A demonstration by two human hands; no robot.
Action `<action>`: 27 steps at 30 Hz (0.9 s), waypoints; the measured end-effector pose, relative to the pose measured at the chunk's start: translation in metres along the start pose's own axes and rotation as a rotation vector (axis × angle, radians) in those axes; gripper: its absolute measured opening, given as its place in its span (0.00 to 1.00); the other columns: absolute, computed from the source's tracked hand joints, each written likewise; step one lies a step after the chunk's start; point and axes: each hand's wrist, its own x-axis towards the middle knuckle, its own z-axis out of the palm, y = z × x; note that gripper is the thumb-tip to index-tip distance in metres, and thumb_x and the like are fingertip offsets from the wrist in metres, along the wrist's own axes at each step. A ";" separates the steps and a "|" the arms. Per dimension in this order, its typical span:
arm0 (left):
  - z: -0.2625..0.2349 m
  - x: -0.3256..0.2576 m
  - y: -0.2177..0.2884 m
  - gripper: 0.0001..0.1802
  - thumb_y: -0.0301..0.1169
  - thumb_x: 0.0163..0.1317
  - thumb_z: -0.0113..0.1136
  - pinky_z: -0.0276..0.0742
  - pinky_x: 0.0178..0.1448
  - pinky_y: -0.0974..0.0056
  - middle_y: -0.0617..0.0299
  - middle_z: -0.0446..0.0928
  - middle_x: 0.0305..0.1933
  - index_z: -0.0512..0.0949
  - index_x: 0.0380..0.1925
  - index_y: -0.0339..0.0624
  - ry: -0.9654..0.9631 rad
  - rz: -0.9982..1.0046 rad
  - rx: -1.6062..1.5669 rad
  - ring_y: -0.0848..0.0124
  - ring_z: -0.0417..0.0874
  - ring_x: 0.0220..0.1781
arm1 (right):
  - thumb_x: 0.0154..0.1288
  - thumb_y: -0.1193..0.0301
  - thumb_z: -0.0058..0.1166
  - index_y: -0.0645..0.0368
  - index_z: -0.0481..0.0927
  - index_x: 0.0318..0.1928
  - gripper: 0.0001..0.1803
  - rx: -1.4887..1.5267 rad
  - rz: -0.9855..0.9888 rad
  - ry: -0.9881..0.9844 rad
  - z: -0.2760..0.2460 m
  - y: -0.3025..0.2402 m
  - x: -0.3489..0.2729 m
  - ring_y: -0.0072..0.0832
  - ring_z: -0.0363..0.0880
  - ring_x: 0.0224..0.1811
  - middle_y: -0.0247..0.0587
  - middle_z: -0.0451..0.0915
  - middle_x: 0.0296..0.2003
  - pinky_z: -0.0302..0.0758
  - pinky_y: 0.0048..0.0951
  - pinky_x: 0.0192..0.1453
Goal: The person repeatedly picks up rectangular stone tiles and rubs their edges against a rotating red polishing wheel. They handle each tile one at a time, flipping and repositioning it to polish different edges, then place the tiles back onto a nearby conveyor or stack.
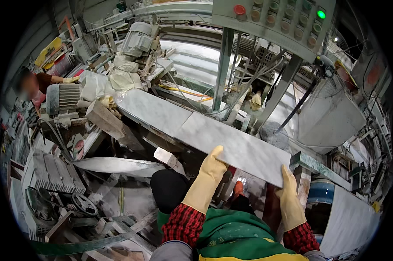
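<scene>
Both gloved hands held one marble slab [233, 145] by its near long edge: the left hand [209, 172] lay with its fingers flat up over the slab's face near the middle of that edge, and the right hand [288, 195] gripped the near right corner, fingers curled up against the edge. Whether the thumbs clamped from below could not be told, as they were hidden. The slab lay directly ahead of and above the hands, its long axis running from upper left down to lower right, so the right hand sat nearer its end and the left nearer its middle. A second slab [155, 111] continued the same line, butted end to end with the first on the machine bed [192, 93]. Counted: two slabs in line, two yellow gloves on the wearer, red plaid sleeves under a green apron [231, 235]. A control panel [277, 19] with one red button and one lit green lamp hung above. At far left, another person's gloved hand [70, 79] rested by a motor [64, 98].
</scene>
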 end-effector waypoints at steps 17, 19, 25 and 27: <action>-0.022 -0.013 -0.100 0.12 0.29 0.69 0.53 0.75 0.56 0.66 0.58 0.78 0.52 0.75 0.49 0.33 0.166 0.234 0.494 0.68 0.79 0.54 | 0.69 0.60 0.57 0.67 0.76 0.55 0.24 -0.248 -0.303 -0.097 -0.015 0.056 0.074 0.26 0.79 0.45 0.41 0.81 0.47 0.75 0.28 0.50; -0.051 -0.007 -0.125 0.14 0.32 0.70 0.54 0.75 0.55 0.64 0.57 0.78 0.50 0.75 0.47 0.33 0.112 0.144 0.834 0.69 0.79 0.52 | 0.69 0.56 0.57 0.70 0.75 0.56 0.29 -0.434 -0.424 -0.054 -0.032 0.073 0.098 0.28 0.77 0.47 0.45 0.81 0.48 0.74 0.29 0.51; -0.076 0.020 -0.150 0.25 0.40 0.72 0.49 0.70 0.70 0.56 0.44 0.71 0.61 0.63 0.61 0.31 0.157 -0.201 0.501 0.56 0.75 0.62 | 0.63 0.43 0.51 0.65 0.63 0.66 0.43 -1.057 -0.275 0.076 -0.016 0.061 0.073 0.56 0.73 0.61 0.70 0.74 0.55 0.69 0.43 0.64; -0.049 0.007 -0.160 0.25 0.40 0.73 0.48 0.70 0.69 0.55 0.43 0.72 0.61 0.64 0.61 0.31 0.129 -0.154 0.953 0.55 0.75 0.62 | 0.59 0.39 0.52 0.64 0.64 0.66 0.47 -1.078 -0.300 0.022 -0.025 0.049 0.063 0.54 0.75 0.58 0.64 0.78 0.52 0.69 0.45 0.64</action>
